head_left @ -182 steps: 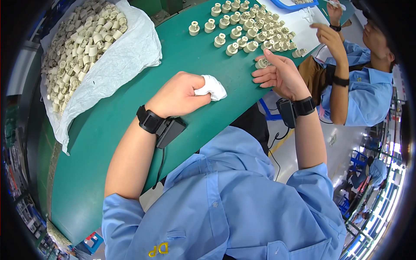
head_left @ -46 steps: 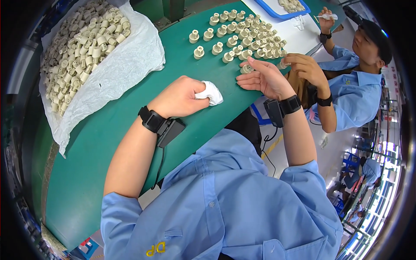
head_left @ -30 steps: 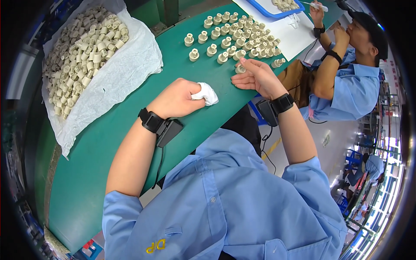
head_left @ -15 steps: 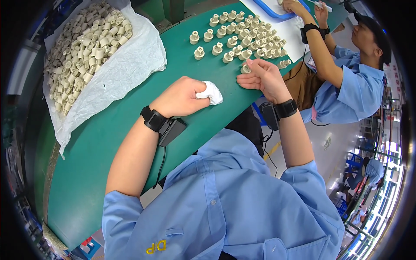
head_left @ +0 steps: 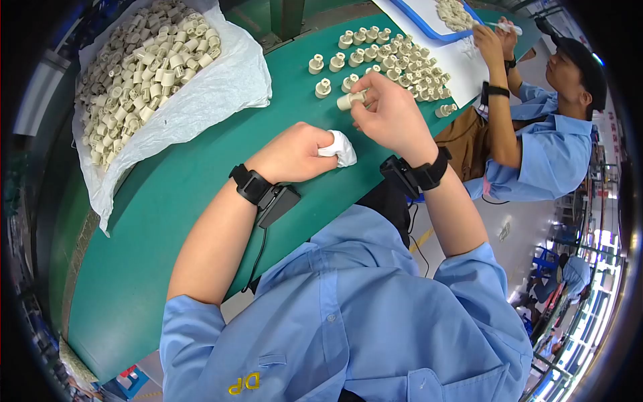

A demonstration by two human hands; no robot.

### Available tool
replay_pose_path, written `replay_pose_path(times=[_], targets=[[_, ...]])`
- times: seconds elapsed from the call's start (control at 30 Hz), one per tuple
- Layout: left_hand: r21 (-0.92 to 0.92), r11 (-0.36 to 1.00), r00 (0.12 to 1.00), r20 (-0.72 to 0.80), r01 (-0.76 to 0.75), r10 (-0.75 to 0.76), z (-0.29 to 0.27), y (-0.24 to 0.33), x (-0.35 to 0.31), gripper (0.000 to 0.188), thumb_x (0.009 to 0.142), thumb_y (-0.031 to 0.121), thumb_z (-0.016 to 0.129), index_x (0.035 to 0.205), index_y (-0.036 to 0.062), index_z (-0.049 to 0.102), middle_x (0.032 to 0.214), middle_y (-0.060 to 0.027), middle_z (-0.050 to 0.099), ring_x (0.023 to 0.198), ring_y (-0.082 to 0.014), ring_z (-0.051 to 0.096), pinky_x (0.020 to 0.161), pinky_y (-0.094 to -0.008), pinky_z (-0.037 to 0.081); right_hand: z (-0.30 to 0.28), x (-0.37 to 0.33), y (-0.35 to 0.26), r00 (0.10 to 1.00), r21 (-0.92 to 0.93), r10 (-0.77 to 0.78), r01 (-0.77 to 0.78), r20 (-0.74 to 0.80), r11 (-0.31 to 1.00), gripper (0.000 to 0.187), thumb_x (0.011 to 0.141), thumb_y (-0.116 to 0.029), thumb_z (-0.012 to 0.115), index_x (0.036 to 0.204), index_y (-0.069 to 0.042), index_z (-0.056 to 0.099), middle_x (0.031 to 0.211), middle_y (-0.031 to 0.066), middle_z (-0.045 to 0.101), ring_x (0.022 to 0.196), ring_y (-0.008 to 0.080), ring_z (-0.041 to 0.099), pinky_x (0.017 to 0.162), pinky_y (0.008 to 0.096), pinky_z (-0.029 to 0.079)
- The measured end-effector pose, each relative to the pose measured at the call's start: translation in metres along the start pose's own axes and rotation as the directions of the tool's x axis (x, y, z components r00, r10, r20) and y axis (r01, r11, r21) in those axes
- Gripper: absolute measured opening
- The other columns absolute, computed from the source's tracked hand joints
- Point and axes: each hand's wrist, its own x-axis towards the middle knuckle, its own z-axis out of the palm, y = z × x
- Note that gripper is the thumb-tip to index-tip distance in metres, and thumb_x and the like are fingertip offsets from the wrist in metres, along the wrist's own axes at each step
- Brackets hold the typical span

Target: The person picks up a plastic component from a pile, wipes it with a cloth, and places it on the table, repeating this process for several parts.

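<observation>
My left hand (head_left: 292,155) is closed round a crumpled white cloth (head_left: 343,150), which bulges out past the thumb and forefinger just above the green table. Between the thumb and fingers of my right hand (head_left: 394,115) is a small beige stepped cylindrical fitting (head_left: 348,101), tilted on its side. It is up and to the right of the cloth, apart from it. Beyond that hand, many similar beige fittings (head_left: 372,53) stand upright in loose rows on the table, partly hidden by my fingers.
A large heap of beige fittings (head_left: 151,74) lies in an open white plastic bag (head_left: 221,87) at left. On white paper (head_left: 442,60) at far right is a blue-rimmed tray (head_left: 422,25) with pale pieces. A co-worker (head_left: 549,134) in a blue shirt sits at right.
My right hand has moved left, its fingers going from stretched out beside a fitting to pinching one. The left hand keeps the cloth. The whole view has shifted slightly.
</observation>
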Motion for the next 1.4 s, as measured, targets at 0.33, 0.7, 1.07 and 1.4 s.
replay_pose_path(times=[0.33,0.7,1.07,1.4], targets=[[0.016,0.999,0.999,0.032,0.031,-0.032,-0.005,0.009,0.0,0.016,0.08,0.015,0.067,0.076,0.0004,0.063,0.067,-0.0183,0.062,0.057,-0.031,0.06,0.054,-0.0382,0.047,0.019,0.018,0.011,0.963,-0.399,-0.265,0.229,-0.037,0.888,0.016,0.084,-0.009,0.067,0.098,-0.002,0.062,0.07,0.0155,0.07,0.067,0.033,0.071,0.064,0.0392,0.056],[-0.009,1.0,1.0,0.014,-0.026,0.026,0.001,-0.013,0.0,0.014,0.08,0.013,0.067,0.077,-0.0006,0.063,0.067,-0.0182,0.061,0.057,-0.0297,0.061,0.055,-0.0381,0.047,-0.035,-0.024,-0.005,0.953,-0.088,-0.144,0.125,-0.267,0.988,0.013,0.092,-0.011,0.067,0.101,-0.004,0.062,0.064,0.005,0.065,0.053,0.0121,0.064,0.05,0.0261,0.051],[0.027,1.0,1.0,0.021,0.007,-0.007,-0.001,-0.009,0.002,0.016,0.08,0.013,0.067,0.077,-0.0022,0.063,0.067,-0.0192,0.06,0.055,-0.0276,0.057,0.053,-0.0371,0.045,-0.108,-0.044,0.099,0.779,0.242,0.489,-0.425,-0.392,0.872,0.03,0.099,-0.026,0.063,0.108,0.003,0.059,0.065,0.0055,0.064,0.051,0.0106,0.062,0.047,0.0211,0.05],[0.006,1.0,0.999,0.027,0.027,-0.027,-0.004,-0.01,0.001,0.016,0.08,0.013,0.067,0.079,-0.0027,0.063,0.067,-0.0195,0.059,0.055,-0.0269,0.057,0.053,-0.0366,0.044,-0.095,-0.036,0.121,0.772,0.791,0.635,-0.389,0.002,0.472,0.052,0.1,-0.043,0.057,0.118,0.007,0.057,0.094,0.0244,0.072,0.073,0.0281,0.074,0.065,0.0312,0.063]])
